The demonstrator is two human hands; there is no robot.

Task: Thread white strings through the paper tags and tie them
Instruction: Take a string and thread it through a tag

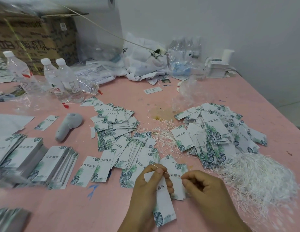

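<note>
Pink counter [162, 96] runs to a white wall at the back, cluttered w/ printed tags, strings and bottles.

L hand [150, 186] sits near the front edge, fingers curled round a paper tag [163, 203] held roughly upright, leaf print at its lower end; thumb and forefinger pinch the tag's top. R hand [203, 185] is just beside it, fingers curled, fingertips pinching a thin white string [166, 172] that spans from the tag's top across to the R fingers. So both grips are narrow: L on the tag, R on the string. Can't tell whether the string passes through the tag's hole.

Loose string bundle [256, 174] lies right of the R hand. Heap of strung tags [218, 131] sits behind it, strings trailing left. Scattered tag pile [115, 124] is mid-counter; neat tag stacks [28, 158] lie at left.

Grey handheld device [67, 126] lies left of the middle pile. Water bottles [62, 79] stand far left, cardboard box [35, 41] behind them. Crumpled plastic bags [146, 64] sit along the wall.
</note>
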